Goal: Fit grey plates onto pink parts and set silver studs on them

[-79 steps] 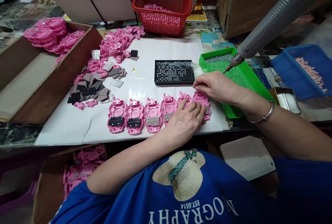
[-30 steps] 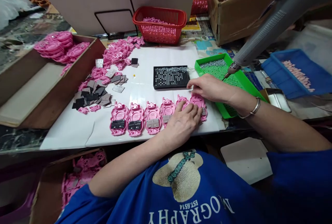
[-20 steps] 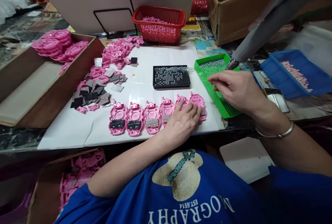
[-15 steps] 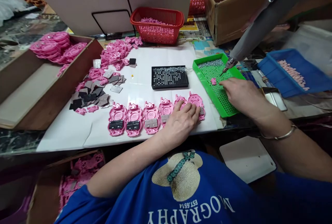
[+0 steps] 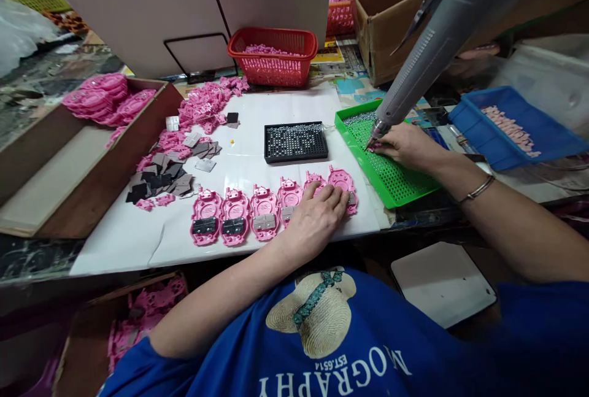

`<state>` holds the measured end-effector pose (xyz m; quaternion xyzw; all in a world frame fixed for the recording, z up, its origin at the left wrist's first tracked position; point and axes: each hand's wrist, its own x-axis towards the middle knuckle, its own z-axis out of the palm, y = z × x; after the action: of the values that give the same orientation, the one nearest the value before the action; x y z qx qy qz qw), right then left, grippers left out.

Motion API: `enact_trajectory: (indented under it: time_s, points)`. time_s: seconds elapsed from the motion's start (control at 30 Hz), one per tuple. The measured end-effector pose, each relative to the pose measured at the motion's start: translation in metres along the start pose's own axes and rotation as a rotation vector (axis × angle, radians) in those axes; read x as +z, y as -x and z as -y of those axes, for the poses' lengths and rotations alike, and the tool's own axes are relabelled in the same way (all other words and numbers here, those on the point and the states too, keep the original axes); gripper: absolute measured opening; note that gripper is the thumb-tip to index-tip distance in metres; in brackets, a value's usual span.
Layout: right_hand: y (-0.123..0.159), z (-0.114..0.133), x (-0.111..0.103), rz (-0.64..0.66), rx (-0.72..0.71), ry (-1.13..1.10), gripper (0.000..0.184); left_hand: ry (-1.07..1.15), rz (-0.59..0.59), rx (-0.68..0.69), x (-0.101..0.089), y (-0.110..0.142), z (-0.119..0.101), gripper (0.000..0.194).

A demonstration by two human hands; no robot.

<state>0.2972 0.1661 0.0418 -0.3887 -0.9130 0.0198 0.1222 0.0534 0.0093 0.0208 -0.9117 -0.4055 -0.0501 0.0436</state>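
My left hand [image 5: 317, 216] lies palm down, fingers stretched out, over the right end of a row of pink plastic toy shells [image 5: 264, 200]. Several shells carry a black or grey plate [image 5: 264, 222] across the lower half. Over the green perforated tray [image 5: 400, 188], my right hand [image 5: 405, 145] has its fingers pinched on a small pink plastic piece [image 5: 374, 146], mostly covered by the fingertips. Right beside those fingertips is the tip of a grey electric screwdriver [image 5: 405, 84], slanting down from the upper right. Small screws [image 5: 359, 118] fill the tray's far end.
A black perforated tray [image 5: 296, 143] with screws stands mid-table. To the left are loose pink parts [image 5: 202, 108], dark plates [image 5: 161, 179] and a cardboard tray [image 5: 156, 108]. Behind are a red basket [image 5: 276, 69] and a carton [image 5: 381, 29]; a blue bin [image 5: 473, 133] sits right.
My right hand has moved left and closed on the small pink piece in the green tray. The screwdriver tip has come left and down beside it. My left hand stays on the shells.
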Motion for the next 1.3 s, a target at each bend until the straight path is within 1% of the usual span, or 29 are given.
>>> enact_trajectory:
  time_s: [0.07, 0.1, 0.17, 0.23, 0.3, 0.33, 0.37, 0.43, 0.47, 0.53, 0.6, 0.7, 0.83, 0.93, 1.17, 1.3]
  points:
    - [0.007, -0.001, -0.002, 0.002, 0.0, 0.022, 0.014, -0.003, 0.002, 0.003, 0.0, 0.0, 0.0, 0.038]
    - [0.012, 0.0, -0.004, -0.023, 0.02, 0.021, 0.016, -0.005, 0.0, 0.002, 0.0, 0.0, 0.0, 0.038]
    - [0.026, 0.009, -0.01, -0.113, 0.079, -0.011, 0.017, -0.011, -0.008, 0.001, 0.0, 0.0, 0.0, 0.038]
    - [0.042, 0.025, -0.019, -0.219, 0.146, -0.109, 0.015, -0.013, -0.017, 0.005, 0.001, 0.0, 0.0, 0.038]
    - [0.058, 0.048, -0.027, -0.29, 0.184, -0.246, 0.012, -0.009, -0.024, 0.01, 0.001, 0.001, 0.0, 0.037]
    - [0.064, 0.06, -0.03, -0.286, 0.179, -0.321, 0.01, -0.007, -0.03, 0.011, 0.001, 0.001, 0.0, 0.037]
    - [0.069, 0.073, -0.031, -0.307, 0.11, -0.382, 0.008, -0.006, -0.036, 0.011, 0.001, 0.001, -0.001, 0.037]
    - [0.072, 0.095, -0.029, -0.241, -0.005, -0.443, 0.011, -0.004, -0.046, 0.007, 0.002, 0.0, -0.001, 0.036]
    - [0.07, 0.103, -0.026, -0.216, -0.047, -0.439, 0.013, -0.004, -0.052, 0.005, 0.002, 0.0, -0.001, 0.035]
    - [0.061, 0.113, -0.014, -0.208, -0.079, -0.379, 0.016, -0.004, -0.059, 0.001, 0.001, -0.001, -0.002, 0.034]
    - [0.048, 0.116, -0.001, -0.212, -0.064, -0.28, 0.017, -0.003, -0.06, -0.001, 0.001, -0.001, -0.002, 0.034]
    - [0.028, 0.113, 0.013, -0.138, -0.011, -0.142, 0.018, -0.003, -0.06, -0.005, 0.001, -0.001, -0.002, 0.035]
    - [0.012, 0.11, 0.016, -0.002, 0.059, -0.041, 0.021, -0.006, -0.078, -0.001, 0.004, -0.001, -0.002, 0.036]
    - [0.007, 0.111, 0.015, 0.022, 0.062, -0.041, 0.022, -0.007, -0.08, 0.001, 0.006, -0.002, -0.001, 0.035]
    - [0.008, 0.112, 0.016, -0.01, 0.072, -0.038, 0.023, -0.004, -0.068, 0.001, 0.004, -0.002, -0.002, 0.036]
    - [0.007, 0.112, 0.017, 0.028, 0.073, -0.025, 0.025, 0.006, -0.038, 0.005, 0.003, -0.002, -0.002, 0.036]
